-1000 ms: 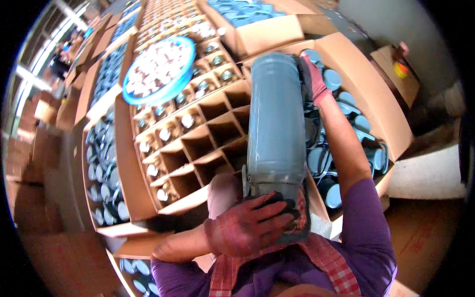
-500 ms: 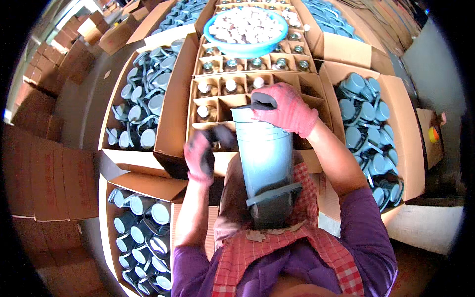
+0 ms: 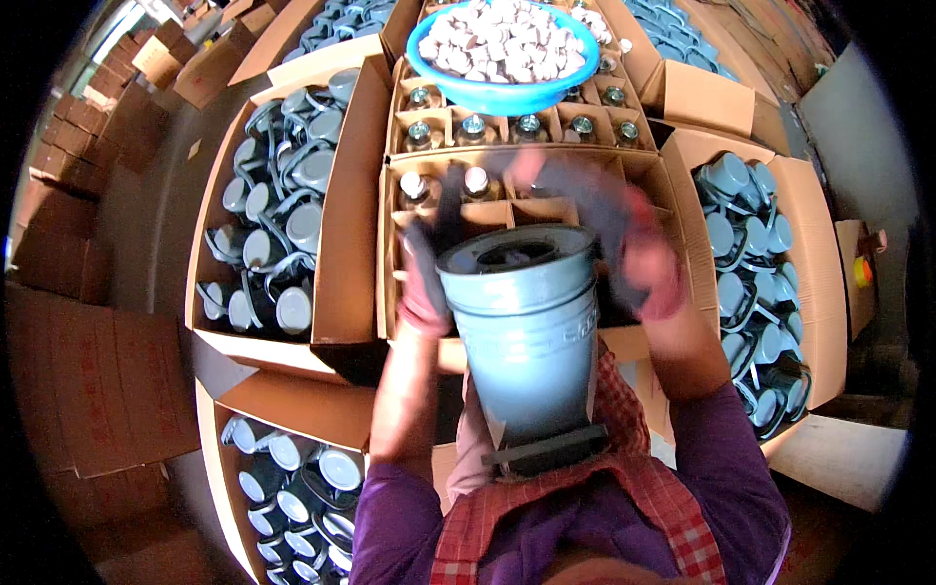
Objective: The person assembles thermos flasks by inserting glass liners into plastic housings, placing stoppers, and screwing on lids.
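A blue tapered cylindrical jug shell stands upright in front of my lap, its open end up with a dark ring inside. A dark handle-like piece juts out at its lower end. My left hand, in a pink and black glove, is at the left of the rim with fingers stretched upward; I cannot tell whether it touches. My right hand, gloved alike, is right of and beyond the rim, its fingers smeared by motion. Beyond are glass bottles with white tops in a divided carton.
A blue basin heaped with small whitish pieces rests on more divided glass bottles. Open cartons of blue handled jugs stand at left, right and lower left. Stacked brown cartons line the far left.
My right hand has left the shell's rim and moved right. My left hand has come up beside the rim. The shell now shows its open end, and the basin appears larger and farther right.
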`<state>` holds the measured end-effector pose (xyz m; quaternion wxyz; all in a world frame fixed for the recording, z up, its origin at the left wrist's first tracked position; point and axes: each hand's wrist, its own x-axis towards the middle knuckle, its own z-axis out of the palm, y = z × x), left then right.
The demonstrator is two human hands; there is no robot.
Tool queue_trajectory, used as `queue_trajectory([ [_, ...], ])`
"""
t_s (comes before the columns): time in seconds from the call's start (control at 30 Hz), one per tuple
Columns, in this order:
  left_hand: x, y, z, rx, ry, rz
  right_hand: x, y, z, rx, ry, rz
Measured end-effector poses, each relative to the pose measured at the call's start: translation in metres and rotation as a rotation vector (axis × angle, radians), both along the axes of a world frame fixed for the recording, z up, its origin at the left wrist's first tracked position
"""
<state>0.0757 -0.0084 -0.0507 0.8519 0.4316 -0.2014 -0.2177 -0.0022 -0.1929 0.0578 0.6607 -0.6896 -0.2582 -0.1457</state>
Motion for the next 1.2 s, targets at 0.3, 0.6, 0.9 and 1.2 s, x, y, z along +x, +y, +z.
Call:
queue_trajectory([
  [0.3,-0.014,0.037,0.054,0.329,-0.522,0.066,0.034,-0.027,-0.083,0.085,0.315,-0.056],
  [0.6,0.043,0.012,0.030,-0.095,0.264,0.484,0.136,-0.087,-0.214,-1.355,0.494,-0.550],
  [0.9,0.019,-0.018,-0.044,-0.176,0.394,-0.103,0.112,-0.069,-0.085,-1.253,0.083,-0.635],
  [1.2,0.004,-0.075,0.014,-0.231,0.275,-0.178,0.021,-0.018,0.075,-1.233,-0.758,-0.027],
])
